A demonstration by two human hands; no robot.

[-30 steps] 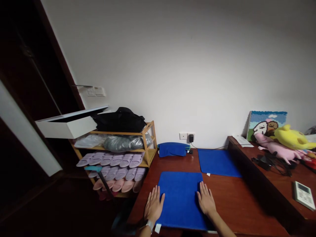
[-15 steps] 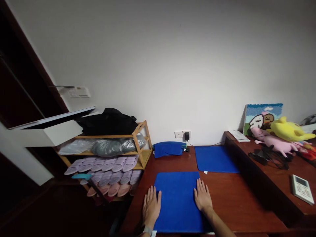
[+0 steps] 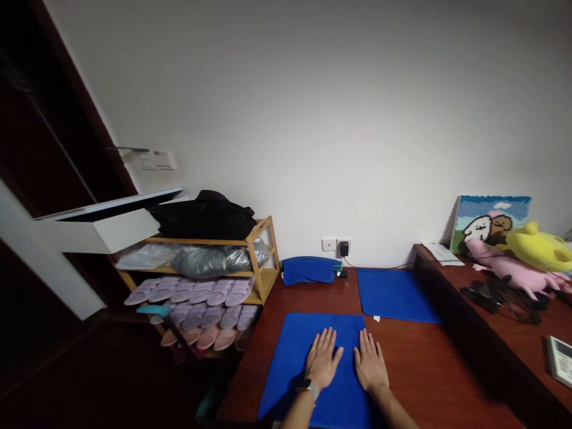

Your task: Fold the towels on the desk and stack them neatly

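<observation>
A blue cloth (image 3: 286, 363) lies spread flat on the reddish-brown desk (image 3: 429, 363). My left hand (image 3: 322, 360) rests palm down over the middle of this cloth, fingers stretched out and thumb apart, with a watch on the wrist. On the cloth's right edge lies my right hand (image 3: 372, 363), also flat with fingers spread. Neither hand holds anything. Farther back to the right is a second blue cloth (image 3: 397, 295), lying flat with a small white tag at its front edge. Folded blue cloths (image 3: 309, 270) sit against the wall.
At the left stands a wooden rack (image 3: 268, 286) with slippers, plastic-wrapped items and a black bag (image 3: 205, 217). On the raised surface at right are plush toys (image 3: 513, 271), a dog picture (image 3: 491, 223), cables and a calculator (image 3: 560, 360). A charger (image 3: 344, 248) is plugged into the wall.
My left hand has moved right, from the cloth's left edge to its middle. My right hand remains at the right edge. The view has shifted slightly.
</observation>
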